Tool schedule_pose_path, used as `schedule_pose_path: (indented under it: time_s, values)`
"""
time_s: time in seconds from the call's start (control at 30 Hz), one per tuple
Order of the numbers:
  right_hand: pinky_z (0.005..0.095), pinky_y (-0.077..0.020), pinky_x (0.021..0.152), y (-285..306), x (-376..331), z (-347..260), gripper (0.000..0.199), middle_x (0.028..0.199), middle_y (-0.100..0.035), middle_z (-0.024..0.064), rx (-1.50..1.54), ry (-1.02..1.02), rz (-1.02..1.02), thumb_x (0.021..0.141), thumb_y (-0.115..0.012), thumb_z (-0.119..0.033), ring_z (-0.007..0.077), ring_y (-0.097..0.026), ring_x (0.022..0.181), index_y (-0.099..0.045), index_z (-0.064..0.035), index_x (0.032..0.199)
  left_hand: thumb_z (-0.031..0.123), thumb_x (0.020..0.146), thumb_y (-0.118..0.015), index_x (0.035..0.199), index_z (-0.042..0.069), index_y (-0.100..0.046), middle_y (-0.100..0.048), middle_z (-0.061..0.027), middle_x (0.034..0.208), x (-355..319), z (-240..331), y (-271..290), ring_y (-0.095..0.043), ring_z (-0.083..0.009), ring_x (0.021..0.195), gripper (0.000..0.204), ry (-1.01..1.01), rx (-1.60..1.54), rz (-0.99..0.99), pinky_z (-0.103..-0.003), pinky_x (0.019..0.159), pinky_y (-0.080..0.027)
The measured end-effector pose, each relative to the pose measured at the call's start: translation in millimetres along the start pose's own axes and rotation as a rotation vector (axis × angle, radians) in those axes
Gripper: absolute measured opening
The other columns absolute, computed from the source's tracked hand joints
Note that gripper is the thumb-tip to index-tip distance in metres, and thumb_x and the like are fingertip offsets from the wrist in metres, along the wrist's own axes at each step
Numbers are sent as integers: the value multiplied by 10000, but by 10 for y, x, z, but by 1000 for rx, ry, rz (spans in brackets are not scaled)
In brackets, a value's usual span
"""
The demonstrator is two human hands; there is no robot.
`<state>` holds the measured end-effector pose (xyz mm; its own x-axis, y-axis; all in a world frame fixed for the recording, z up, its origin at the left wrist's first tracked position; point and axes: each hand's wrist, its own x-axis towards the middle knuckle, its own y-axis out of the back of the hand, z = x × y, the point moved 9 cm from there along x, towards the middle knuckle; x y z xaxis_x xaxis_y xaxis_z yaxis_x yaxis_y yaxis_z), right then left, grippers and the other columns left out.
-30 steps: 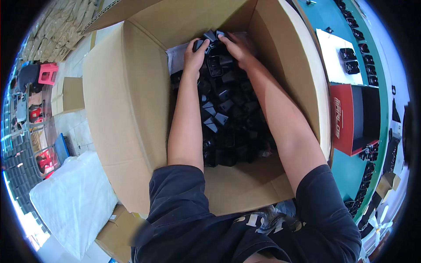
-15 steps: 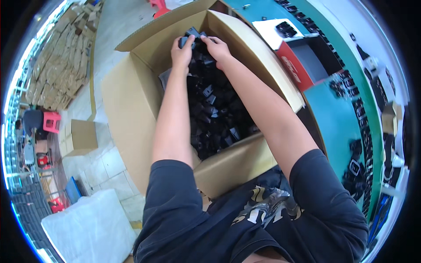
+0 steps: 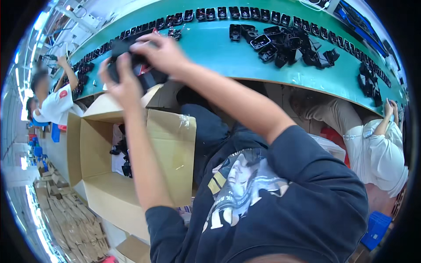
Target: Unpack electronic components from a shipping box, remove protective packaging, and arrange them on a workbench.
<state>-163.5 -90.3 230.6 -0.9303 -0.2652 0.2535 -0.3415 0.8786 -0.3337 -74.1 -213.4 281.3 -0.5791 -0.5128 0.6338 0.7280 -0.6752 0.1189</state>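
Note:
My left hand (image 3: 123,83) is raised above the table's near edge, its fingers and thumb closed round black plastic parts (image 3: 120,48), which are blurred by motion. Fingers curled, my right hand (image 3: 162,53) grips at the right side of the same dark cluster. How many parts are held cannot be made out. Just beneath the hands, a dark box with a bit of red (image 3: 144,68) shows partly. Below my left forearm stands an open cardboard box (image 3: 103,175) with black parts (image 3: 127,168) inside, partly hidden by the arm.
A long row of black housings (image 3: 221,13) lines the green table (image 3: 201,48). A heap of black parts (image 3: 285,46) lies right of centre. One co-worker (image 3: 57,103) is at far left, another (image 3: 381,140) at far right. Flattened cartons (image 3: 70,223) are stacked at lower left.
My view has turned from the cardboard box to the green table. Both hands have come out of the box with black parts and are now over the table's edge.

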Motion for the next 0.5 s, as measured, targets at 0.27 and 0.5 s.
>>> schedule_pose_path:
  time_s: [0.27,0.5]
  values:
    - [264,-484,800,2182,-349,24,364,1019,-660,80,-349,125,370,853,-671,-262,163,-596,891,-636,-55,1151,119,867,-652,1152,81,-532,-587,-89,1061,-950,-483,-2014,-555,-190,914,311,52,-461,-237,-307,835,-460]
    - [342,-441,912,2276,-386,37,382,1120,-650,94,-690,302,429,820,-677,-247,258,-584,1041,-620,-74,1155,156,876,-612,1204,54,-484,-477,-164,1257,-974,-786,-2121,-482,-292,1107,367,-28,-319,-263,-375,975,-376]
